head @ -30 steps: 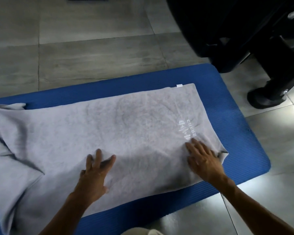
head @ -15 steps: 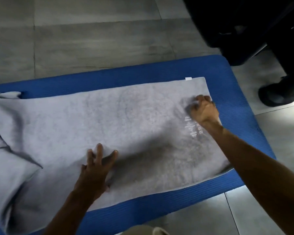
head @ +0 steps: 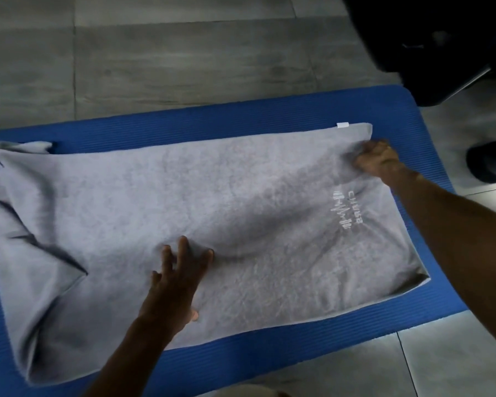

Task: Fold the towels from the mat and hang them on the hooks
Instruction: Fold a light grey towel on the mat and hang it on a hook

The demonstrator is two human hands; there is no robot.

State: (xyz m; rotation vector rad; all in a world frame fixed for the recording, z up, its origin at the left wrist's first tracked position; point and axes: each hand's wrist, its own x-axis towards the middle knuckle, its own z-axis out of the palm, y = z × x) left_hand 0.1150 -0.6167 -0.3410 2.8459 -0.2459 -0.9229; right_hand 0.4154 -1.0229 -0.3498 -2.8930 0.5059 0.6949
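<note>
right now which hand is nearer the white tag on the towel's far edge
Right. The right hand grips the towel at its far right corner, just beside the white tag. The left hand presses flat mid-towel, toward the near edge.

Grey floor tiles [head: 184, 61] run with thin grout lines; a large black object [head: 430, 38] fills the upper right corner, a dark rounded base [head: 490, 161] near it
</note>
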